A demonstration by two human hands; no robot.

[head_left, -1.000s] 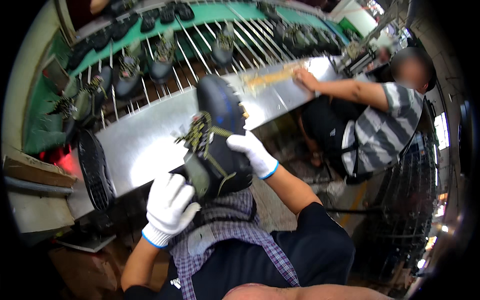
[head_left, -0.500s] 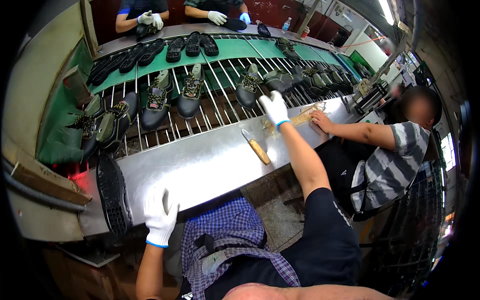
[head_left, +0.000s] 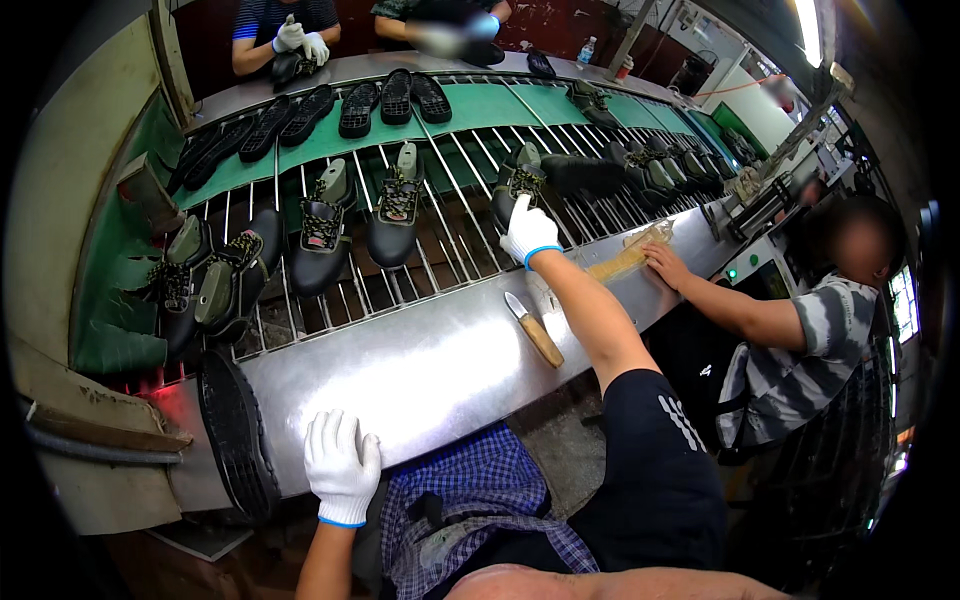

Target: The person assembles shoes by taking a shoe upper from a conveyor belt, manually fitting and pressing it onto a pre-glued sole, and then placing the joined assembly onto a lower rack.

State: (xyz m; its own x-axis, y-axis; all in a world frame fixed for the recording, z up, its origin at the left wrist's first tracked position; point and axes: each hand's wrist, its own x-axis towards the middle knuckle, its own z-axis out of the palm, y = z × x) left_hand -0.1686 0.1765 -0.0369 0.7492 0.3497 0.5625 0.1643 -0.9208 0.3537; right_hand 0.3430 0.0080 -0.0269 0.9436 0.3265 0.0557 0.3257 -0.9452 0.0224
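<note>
My right hand (head_left: 530,235), in a white knit glove with a blue cuff, reaches forward to a black lace-up shoe (head_left: 508,200) on the metal bars. Its fingers close over the toe, one finger stretched toward the laces; the glove hides part of the toe. My left hand (head_left: 342,468), gloved alike, lies open on the near edge of the steel bench (head_left: 400,350), holding nothing. Left of it a black shoe sole (head_left: 235,430) lies along the bench end. A knife with a wooden handle (head_left: 541,340) rests on the bench below my right hand.
Several black shoes (head_left: 398,215) stand along the bars, with loose soles (head_left: 360,108) on the green strip behind. A person (head_left: 810,340) sits at right, a hand beside taped cardboard (head_left: 617,262). Across the line, two gloved people handle footwear; a bottle (head_left: 586,50) stands there.
My right hand has moved left, from beside the shoe onto its toe. My left hand has settled on the bench edge. The whole view has shifted slightly.
</note>
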